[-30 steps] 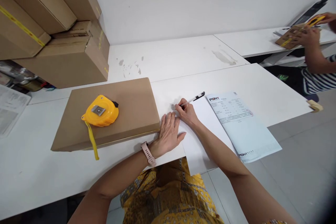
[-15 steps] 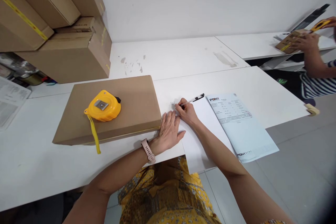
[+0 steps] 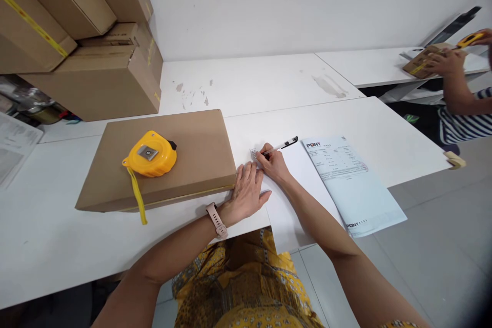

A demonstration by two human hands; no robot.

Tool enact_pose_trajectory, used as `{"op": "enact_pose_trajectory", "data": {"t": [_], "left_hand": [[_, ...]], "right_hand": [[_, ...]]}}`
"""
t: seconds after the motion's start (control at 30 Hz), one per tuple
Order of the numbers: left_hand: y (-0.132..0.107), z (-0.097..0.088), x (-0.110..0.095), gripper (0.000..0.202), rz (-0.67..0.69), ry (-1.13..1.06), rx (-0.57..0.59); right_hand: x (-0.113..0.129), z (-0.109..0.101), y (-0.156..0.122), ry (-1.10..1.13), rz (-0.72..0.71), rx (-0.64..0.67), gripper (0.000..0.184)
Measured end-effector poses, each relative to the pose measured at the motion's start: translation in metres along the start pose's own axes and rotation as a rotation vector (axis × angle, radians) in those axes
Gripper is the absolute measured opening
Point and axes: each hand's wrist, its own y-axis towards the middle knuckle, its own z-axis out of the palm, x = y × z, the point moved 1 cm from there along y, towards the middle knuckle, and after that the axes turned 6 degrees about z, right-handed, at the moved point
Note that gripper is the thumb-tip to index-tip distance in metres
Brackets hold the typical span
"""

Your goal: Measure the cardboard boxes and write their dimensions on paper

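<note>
My right hand (image 3: 273,163) grips a pen (image 3: 284,144), its tip down on white paper (image 3: 298,174) where some small writing shows near the top left corner. Flat beside it lies my left hand (image 3: 249,192), fingers stretched out over the paper's edge and close to the front right corner of a cardboard box (image 3: 196,148). On the box rests a yellow tape measure (image 3: 151,155), its yellow strap hanging over the front edge. A pale blue printed form (image 3: 346,174) lies right of the white paper, partly overhanging the table edge.
Stacked cardboard boxes (image 3: 103,82) fill the back left of the white table (image 3: 249,87). At the far left is a printed sheet (image 3: 17,148). To the right, a co-worker's hand (image 3: 448,63) is on a small box (image 3: 417,64); another hand holds a yellow tool (image 3: 469,39).
My hands stay in nearly the same place, with the pen still on the paper. The view has shifted very slightly. At the right, the co-worker's yellow tool has moved a little.
</note>
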Motion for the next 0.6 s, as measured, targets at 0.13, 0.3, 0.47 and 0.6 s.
{"op": "enact_pose_trajectory", "data": {"t": [0.13,0.3,0.47,0.6], "left_hand": [[-0.0003,-0.0008,-0.0001,0.060,0.003,0.009,0.002],[-0.0004,-0.0009,-0.0002,0.061,0.006,0.013,-0.002],[0.0003,-0.0015,-0.0003,0.060,0.001,0.007,0.010],[0.0004,-0.0013,-0.0003,0.060,-0.001,0.006,0.010]], "right_hand": [[0.0004,0.0005,-0.0002,0.004,-0.003,0.006,0.023],[0.0027,0.0003,-0.0012,-0.009,-0.003,0.003,0.024],[0.0030,0.0005,-0.0010,-0.019,-0.006,0.007,0.024],[0.0026,0.0007,-0.0007,-0.016,-0.001,0.008,0.023]]}}
